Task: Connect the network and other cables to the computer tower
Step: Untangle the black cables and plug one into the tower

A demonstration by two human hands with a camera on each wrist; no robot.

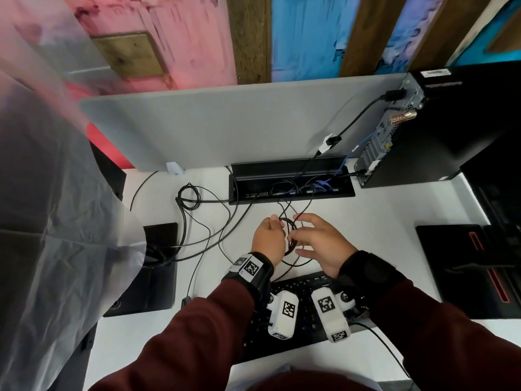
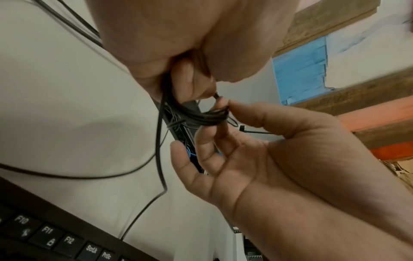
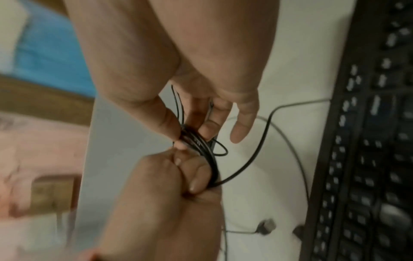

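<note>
A coiled black cable hangs above the white desk between my two hands. My left hand grips one side of the coil in curled fingers. My right hand pinches the other side between thumb and forefinger, its outer fingers spread. The black computer tower stands at the back right, rear ports facing left. A black cable and a blue network cable are plugged into it.
A black keyboard lies under my wrists. An open cable trough sits in the desk behind the hands. Loose black cables sprawl to the left near a monitor base. A grey partition backs the desk.
</note>
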